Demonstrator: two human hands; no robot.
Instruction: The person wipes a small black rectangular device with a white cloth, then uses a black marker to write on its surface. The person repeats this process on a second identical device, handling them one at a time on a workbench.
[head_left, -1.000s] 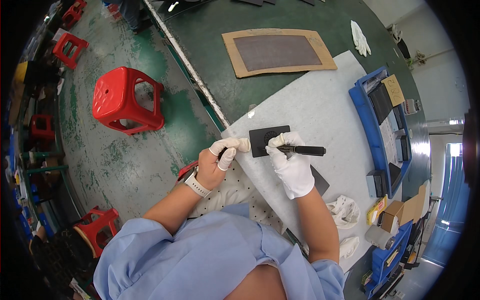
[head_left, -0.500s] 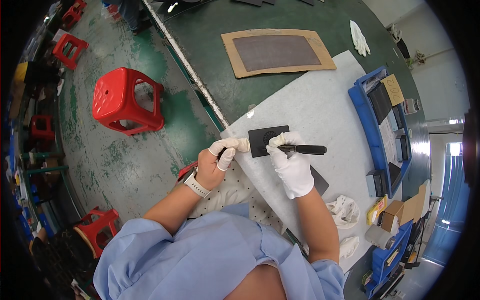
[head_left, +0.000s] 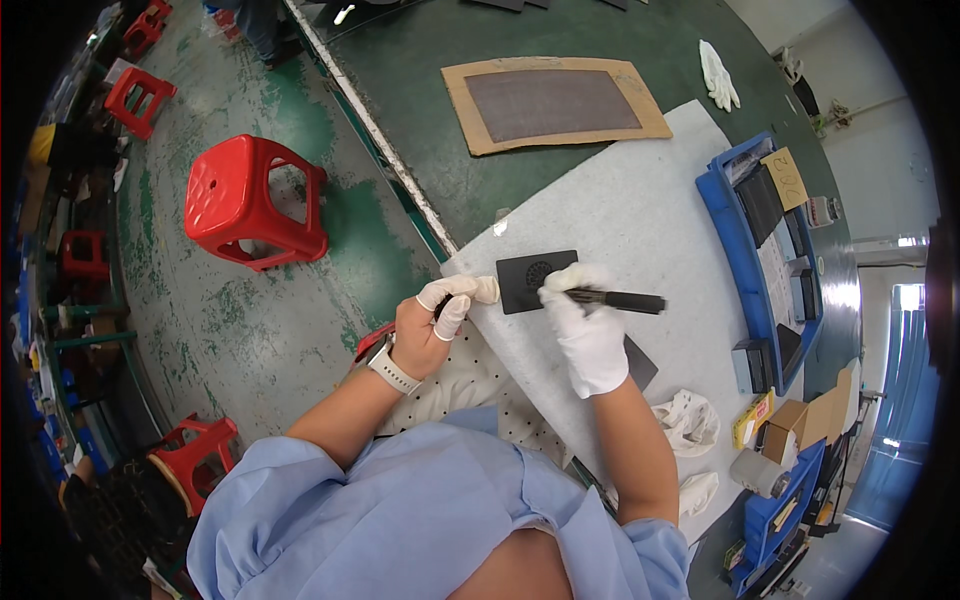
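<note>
A black rectangular plate (head_left: 520, 298) with a round pattern of holes lies on the white cloth (head_left: 650, 210). My right hand (head_left: 585, 335), in a white glove, is closed on a black marker pen (head_left: 635, 302) at the plate's right edge; the pen's tip is hidden by the blurred fingers. At the left edge of the plate, my left hand (head_left: 430, 320) has white covers on its fingers. Those fingers are curled round something small and dark, too hidden to name. Beside my right wrist lies a second dark plate (head_left: 640, 365), partly covered by it.
A cardboard sheet with a dark panel (head_left: 555, 105) lies beyond the cloth. To the right stand a blue tray (head_left: 735, 260) of dark parts, a small carton (head_left: 785, 430) and a grey-white container (head_left: 758, 474). Crumpled white gloves (head_left: 688, 425) lie nearby. Red stools (head_left: 225, 195) stand on the left floor.
My right hand has shifted slightly to the right with the marker pen, uncovering more of the plate's hole pattern. My left hand and the plate have stayed in place.
</note>
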